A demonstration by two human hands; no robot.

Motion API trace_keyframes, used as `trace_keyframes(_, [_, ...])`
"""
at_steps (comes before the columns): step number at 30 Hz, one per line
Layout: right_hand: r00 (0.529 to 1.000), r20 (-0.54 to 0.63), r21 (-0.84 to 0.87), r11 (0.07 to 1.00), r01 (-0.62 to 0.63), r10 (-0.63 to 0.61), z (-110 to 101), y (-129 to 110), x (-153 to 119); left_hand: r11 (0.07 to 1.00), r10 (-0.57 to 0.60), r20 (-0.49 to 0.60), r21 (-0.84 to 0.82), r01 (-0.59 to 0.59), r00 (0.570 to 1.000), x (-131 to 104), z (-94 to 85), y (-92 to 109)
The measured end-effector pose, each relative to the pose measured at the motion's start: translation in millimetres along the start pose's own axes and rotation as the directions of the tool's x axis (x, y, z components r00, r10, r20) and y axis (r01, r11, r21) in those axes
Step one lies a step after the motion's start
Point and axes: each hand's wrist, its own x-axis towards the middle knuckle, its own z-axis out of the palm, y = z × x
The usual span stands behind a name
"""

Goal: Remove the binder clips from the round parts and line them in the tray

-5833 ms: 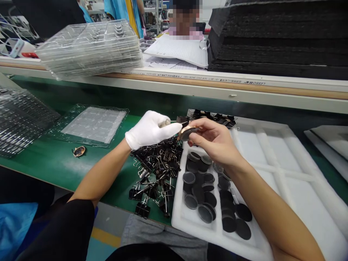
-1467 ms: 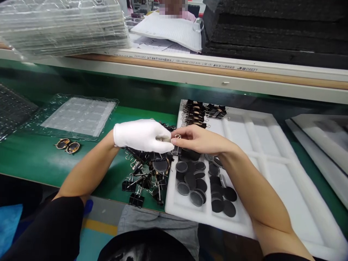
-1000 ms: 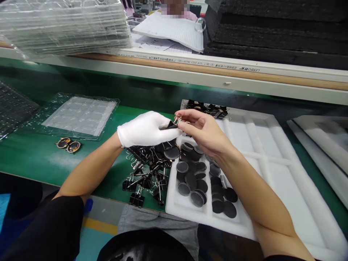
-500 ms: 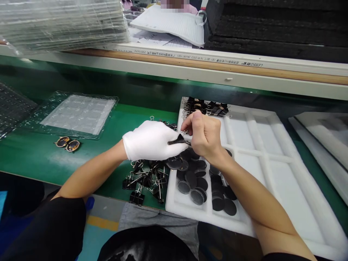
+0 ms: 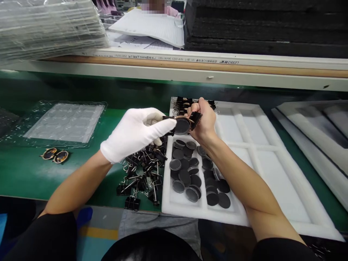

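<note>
- The left hand [image 5: 133, 132], wearing a white glove, is pinching one edge of a round dark disc [image 5: 181, 125] above the white tray [image 5: 244, 214].
- The right hand [image 5: 202, 119] (bare) is closing its fingers on a black clip [image 5: 195, 119] at the disc's other edge.
- More discs [image 5: 190, 174] are lying in the tray's near compartment.
- Loose clips [image 5: 141, 174] are lying heaped on the green table [image 5: 21, 170], just beside the tray.

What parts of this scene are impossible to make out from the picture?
Head view:
- How the binder clip grips the round disc: hidden by the right hand and the gloved left hand.
- Clipped pieces at the back of the foam tray: partly behind the right hand.
- Stack of clear trays: cut off by the left edge.
- Printed strip on the shelf: too small to read.
</note>
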Motion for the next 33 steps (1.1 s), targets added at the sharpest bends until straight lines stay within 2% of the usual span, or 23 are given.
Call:
trace_keyframes(4, [0.985,-0.171,-0.038,0.999,0.008,-0.014,-0.3,18.4,2.3,0.976,0.066,-0.159,0.213,-0.031,0.985,-3.1,12.7,-0.6])
trace_keyframes(10, [0.955,-0.279,-0.075,0.994,0.078,-0.096,-1.2,30.9,5.7,0.906,0.187,-0.332,0.421,-0.032,0.924,-7.4,25.2,-1.3])
trace_keyframes(15, [0.966,-0.23,-0.115,0.989,0.096,-0.12,-0.1,35.5,6.5,0.875,0.214,-0.331,0.483,-0.03,0.919,-7.3,33.8,-3.4])
trace_keyframes(20, [0.946,-0.286,-0.196,0.976,0.097,-0.152,1.4,33.5,4.2,0.847,0.256,-0.373,0.532,-0.02,0.892,-5.9,40.7,-7.6])
trace_keyframes(24, [0.961,-0.22,-0.212,0.97,0.12,-0.167,3.0,32.0,4.5,0.855,0.24,-0.371,0.518,-0.015,0.897,-3.8,44.0,-10.8])
trace_keyframes(26, [0.959,-0.229,-0.207,0.971,0.119,-0.166,4.0,32.0,4.9,0.86,0.233,-0.363,0.51,-0.017,0.902,-2.4,45.6,-11.4])
trace_keyframes(30, [0.937,-0.327,-0.139,0.987,0.078,-0.12,5.5,35.2,5.7,0.864,0.219,-0.364,0.503,-0.006,0.905,-0.3,48.4,-11.2])
trace_keyframes(33, [0.942,-0.33,-0.071,0.997,0.038,-0.06,4.2,39.2,7.1,0.866,0.209,-0.358,0.499,-0.002,0.91,1.3,47.2,-12.7])
